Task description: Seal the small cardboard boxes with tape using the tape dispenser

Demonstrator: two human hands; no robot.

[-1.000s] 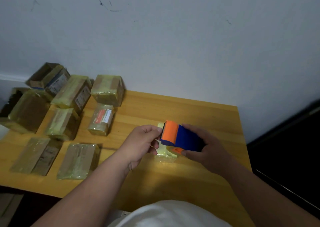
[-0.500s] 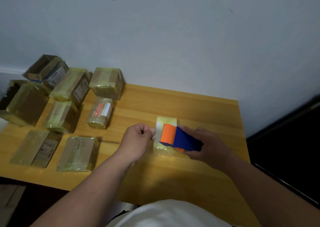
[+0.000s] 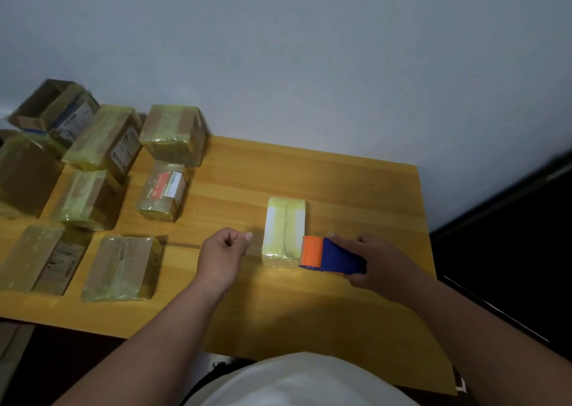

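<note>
Against grey wall (image 3: pixel 309 49), wooden table (image 3: pixel 325 182) with taped boxes (image 3: pixel 102 207).

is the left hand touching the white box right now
Apart. The head view shows a strip of bare table between the left hand and the white box; the hand's fingers are curled and hold nothing.

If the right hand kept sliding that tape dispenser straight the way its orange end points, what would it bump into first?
Probably the white box: the tape dispenser in the right hand points left, its orange end already at the box's near right corner. Whether they touch is unclear.
</note>
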